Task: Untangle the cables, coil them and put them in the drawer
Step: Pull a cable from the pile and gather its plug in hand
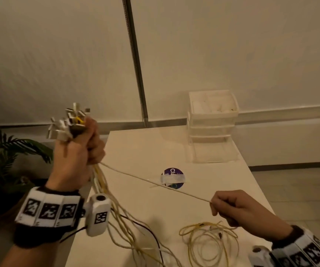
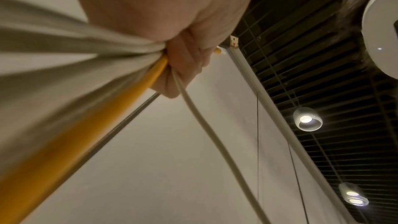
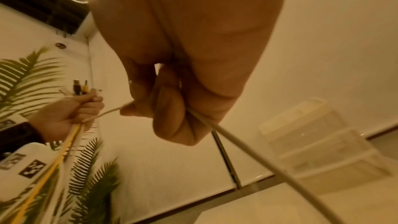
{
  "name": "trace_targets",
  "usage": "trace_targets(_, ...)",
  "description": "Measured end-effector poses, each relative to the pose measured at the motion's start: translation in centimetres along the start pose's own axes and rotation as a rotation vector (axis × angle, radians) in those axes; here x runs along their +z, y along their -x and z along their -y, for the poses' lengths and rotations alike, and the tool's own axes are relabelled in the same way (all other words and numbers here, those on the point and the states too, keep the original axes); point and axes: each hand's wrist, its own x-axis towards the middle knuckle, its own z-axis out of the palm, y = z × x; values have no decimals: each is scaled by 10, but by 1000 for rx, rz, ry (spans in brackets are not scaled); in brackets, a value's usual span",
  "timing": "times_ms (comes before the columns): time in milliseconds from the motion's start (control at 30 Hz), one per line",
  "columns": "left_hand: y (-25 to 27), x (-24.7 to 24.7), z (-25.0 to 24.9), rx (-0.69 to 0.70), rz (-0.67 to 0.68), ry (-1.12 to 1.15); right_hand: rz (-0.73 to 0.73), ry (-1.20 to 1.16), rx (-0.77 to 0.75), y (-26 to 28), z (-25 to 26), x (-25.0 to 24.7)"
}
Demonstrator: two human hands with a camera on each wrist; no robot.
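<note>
My left hand [image 1: 78, 151] is raised over the table's left edge and grips a bundle of cables [image 1: 105, 191] just below their plugs [image 1: 68, 122], which fan out above the fist. The strands, white, yellow and one black, hang down to the table. My right hand [image 1: 230, 207] pinches a single white cable [image 1: 155, 183] that runs taut from the left fist. A loose yellow coil [image 1: 209, 241] lies on the table under the right hand. In the left wrist view the fingers [image 2: 183, 67] close round white and yellow cables [image 2: 120, 101]. In the right wrist view the fingers [image 3: 170, 105] clamp the white cable [image 3: 247, 149].
A clear plastic drawer unit [image 1: 212, 124] stands at the far right of the white table [image 1: 145, 151], its bottom drawer pulled out. A round purple sticker [image 1: 172, 178] sits mid-table. A potted palm [image 1: 5, 151] stands left of the table. A wall is behind.
</note>
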Motion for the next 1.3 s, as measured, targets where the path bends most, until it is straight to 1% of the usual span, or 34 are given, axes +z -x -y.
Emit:
trace_targets(33, 1, -7, 2, 1, -22, -42, -29, 18, 12, 1, -2, -3)
trace_targets(100, 9, -3, 9, -58, 25, -151, -105, 73, 7, 2, 0, -3)
trace_targets(133, 15, 5, 16, -90, 86, -250, -136, 93, -10, 1, 4, -2)
trace_targets(167, 21, 15, 24, -87, 171, -405, -157, 111, -35, -1, 10, 1)
trace_targets(200, 27, 29, 31, -47, 262, -560, -167, 133, -68, -3, 17, 4)
trace_targets(233, 33, 45, 41, -3, 372, -657, -171, 156, -101, -5, 25, 7)
trace_targets(267, 38, 59, 52, 22, 472, -707, -171, 172, -131, -8, 33, 11)
trace_targets(300, 42, 72, 62, 32, 529, -736, -172, 177, -159, -11, 40, 13)
trace_targets(367, 44, 89, 79, 49, 545, -770, -186, 153, -195, -17, 48, 16)
trace_targets(500, 45, 101, 92, 76, 462, -796, -258, 104, -172, -16, 52, 11)
trace_targets(567, 44, 98, 92, 65, 462, -805, -262, 96, -149, -12, 51, 9)
trace_targets(633, 41, 95, 90, 34, 406, -758, -252, 34, -125, -8, 47, 7)
trace_targets(700, 35, 90, 84, -13, 264, -609, -246, -12, -108, -3, 43, 4)
trace_targets(767, 26, 77, 79, -53, 74, -448, -245, -20, -94, 2, 36, 0)
trace_targets(900, 7, 42, 68, -99, -267, -330, -250, -23, -60, 9, 23, -8)
trace_targets(933, 4, 36, 65, -98, -330, -325, -253, -29, -53, 11, 21, -9)
trace_targets(967, 4, 33, 62, -68, -380, -376, -259, -31, -48, 12, 19, -10)
trace_targets(1000, 5, 33, 58, -6, -402, -495, -264, -27, -43, 12, 18, -10)
trace_targets(1033, 9, 37, 53, 76, -374, -672, -270, -23, -38, 12, 18, -10)
trace_targets(1067, 16, 44, 49, 153, -303, -832, -271, -20, -35, 10, 19, -10)
trace_targets(1100, 23, 53, 47, 205, -220, -930, -269, -18, -37, 8, 20, -10)
trace_targets(1167, 36, 71, 45, 249, -33, -975, -249, -12, -51, 3, 23, -8)
trace_targets(1200, 41, 79, 46, 264, 84, -996, -233, -16, -60, -1, 26, -7)
trace_targets(1267, 47, 93, 55, 266, 315, -1082, -179, -51, -75, -6, 29, -3)
trace_targets(1300, 48, 100, 62, 259, 396, -1103, -147, -82, -78, -9, 30, -1)
